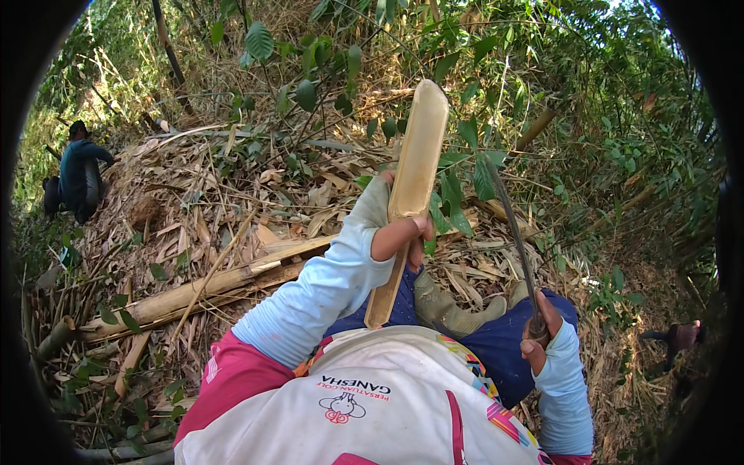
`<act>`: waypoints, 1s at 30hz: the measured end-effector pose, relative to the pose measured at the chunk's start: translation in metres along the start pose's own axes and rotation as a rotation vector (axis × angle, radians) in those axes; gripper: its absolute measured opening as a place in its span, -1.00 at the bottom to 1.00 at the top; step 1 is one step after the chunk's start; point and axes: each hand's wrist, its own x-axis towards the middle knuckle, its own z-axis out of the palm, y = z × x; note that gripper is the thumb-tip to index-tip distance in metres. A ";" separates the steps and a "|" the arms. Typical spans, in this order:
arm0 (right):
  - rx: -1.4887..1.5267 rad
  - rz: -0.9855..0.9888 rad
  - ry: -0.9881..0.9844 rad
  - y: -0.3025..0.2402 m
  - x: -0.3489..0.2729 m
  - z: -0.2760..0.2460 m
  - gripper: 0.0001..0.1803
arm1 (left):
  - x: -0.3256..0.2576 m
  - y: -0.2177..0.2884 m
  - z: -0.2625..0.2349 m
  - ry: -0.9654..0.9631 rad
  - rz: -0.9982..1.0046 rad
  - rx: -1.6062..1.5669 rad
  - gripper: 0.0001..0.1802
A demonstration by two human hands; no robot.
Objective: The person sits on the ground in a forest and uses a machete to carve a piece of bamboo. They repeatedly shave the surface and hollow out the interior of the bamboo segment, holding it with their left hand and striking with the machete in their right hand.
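My left hand (398, 237) is closed around a split bamboo piece (419, 147), whose pale hollow inner side faces up toward me. The piece slants up and away from my lap, with its rounded end farthest off and its lower end near my shirt. In my right hand (545, 332), at my right knee, is the handle of a machete (514, 221). Its long dark blade points up and away from me, apart from the bamboo. Part of my left hand's grip is hidden behind the piece.
To my left a bamboo pole (209, 291) lies over dry leaves and husks. My boot (457, 310) rests on the litter ahead. A leafy sapling (306, 93) hangs close beyond the bamboo. Another person (81, 174) crouches at the far left. Dense brush grows on the right.
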 end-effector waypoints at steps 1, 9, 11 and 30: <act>-0.127 -0.089 0.006 -0.004 -0.001 -0.002 -0.19 | -0.001 0.000 -0.001 -0.021 0.005 -0.026 -0.35; -0.565 -0.293 -0.038 -0.041 0.001 -0.022 -0.19 | -0.013 0.006 0.014 -0.047 -0.012 -0.013 -0.28; -0.599 -0.290 -0.049 -0.047 0.001 -0.027 -0.17 | -0.015 0.013 0.013 -0.081 -0.047 0.046 -0.22; -0.663 -0.376 -0.087 -0.063 0.005 -0.040 -0.17 | -0.031 0.025 0.022 -0.202 -0.006 0.265 0.34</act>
